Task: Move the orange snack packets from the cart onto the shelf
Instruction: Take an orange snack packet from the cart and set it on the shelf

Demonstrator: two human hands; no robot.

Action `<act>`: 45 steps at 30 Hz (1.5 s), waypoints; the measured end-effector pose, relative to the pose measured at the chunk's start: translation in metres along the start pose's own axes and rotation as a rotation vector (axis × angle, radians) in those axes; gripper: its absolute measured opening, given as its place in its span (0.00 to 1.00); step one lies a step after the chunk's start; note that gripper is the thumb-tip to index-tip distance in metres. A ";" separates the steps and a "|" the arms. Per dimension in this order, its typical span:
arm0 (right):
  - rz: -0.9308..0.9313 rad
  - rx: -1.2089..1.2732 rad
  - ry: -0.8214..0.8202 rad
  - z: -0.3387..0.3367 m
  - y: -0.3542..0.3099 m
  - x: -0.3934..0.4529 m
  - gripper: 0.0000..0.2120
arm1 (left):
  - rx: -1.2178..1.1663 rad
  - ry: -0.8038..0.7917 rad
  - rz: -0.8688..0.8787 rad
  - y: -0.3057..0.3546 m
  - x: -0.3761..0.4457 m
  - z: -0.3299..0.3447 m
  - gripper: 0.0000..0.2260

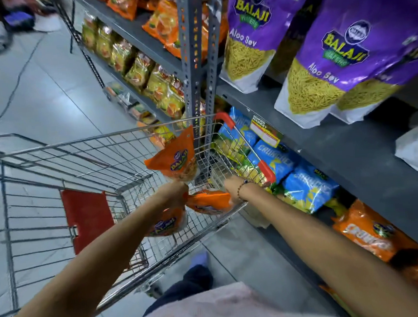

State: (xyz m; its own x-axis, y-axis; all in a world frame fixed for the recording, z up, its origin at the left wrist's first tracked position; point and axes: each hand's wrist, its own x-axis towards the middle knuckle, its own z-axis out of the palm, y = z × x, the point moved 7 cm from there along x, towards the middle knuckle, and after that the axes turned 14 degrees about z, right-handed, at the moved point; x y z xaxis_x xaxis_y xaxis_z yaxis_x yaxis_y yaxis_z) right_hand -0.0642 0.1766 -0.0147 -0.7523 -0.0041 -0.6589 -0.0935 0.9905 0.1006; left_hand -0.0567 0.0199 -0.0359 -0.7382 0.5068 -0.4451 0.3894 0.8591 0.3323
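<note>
A wire shopping cart stands in the aisle beside the grey shelf. My left hand is shut on an orange snack packet, held upright above the cart's child seat. Two more orange packets lie in that seat, one under my left wrist and one between my hands. My right hand reaches down onto the packet between my hands; its fingers are hidden behind the packet and the wire.
Purple Aloo Sev bags stand on the upper shelf. Blue packets and orange packets fill the lower shelf. Yellow packets line the shelves further down the aisle. A grey upright post divides the racks. My foot is on the tiled floor.
</note>
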 end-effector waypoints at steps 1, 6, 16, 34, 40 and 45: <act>0.048 0.044 -0.037 -0.002 0.005 0.000 0.15 | -0.036 0.042 -0.014 -0.004 0.003 -0.004 0.09; 0.091 0.188 0.143 -0.043 0.038 0.007 0.14 | -0.091 0.283 0.059 -0.005 0.016 -0.058 0.06; -0.007 1.127 0.520 -0.109 0.111 -0.068 0.06 | -0.825 0.804 0.294 0.019 -0.023 -0.164 0.10; 0.062 1.846 1.483 -0.126 0.291 -0.315 0.07 | -1.021 0.869 0.884 0.296 0.000 -0.309 0.13; 0.210 1.862 1.625 -0.087 0.364 -0.360 0.04 | -1.108 0.736 0.988 0.398 0.020 -0.292 0.11; 0.273 1.831 1.652 -0.069 0.415 -0.375 0.05 | -1.203 0.684 0.958 0.448 0.046 -0.270 0.09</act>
State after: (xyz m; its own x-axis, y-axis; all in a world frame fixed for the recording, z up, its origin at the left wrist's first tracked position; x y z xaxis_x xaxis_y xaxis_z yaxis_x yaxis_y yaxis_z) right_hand 0.1344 0.5792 0.3258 -0.3992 0.9010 0.1696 -0.2304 0.0804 -0.9698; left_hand -0.0647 0.4088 0.3171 -0.7140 0.3782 0.5892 0.4339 -0.4213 0.7964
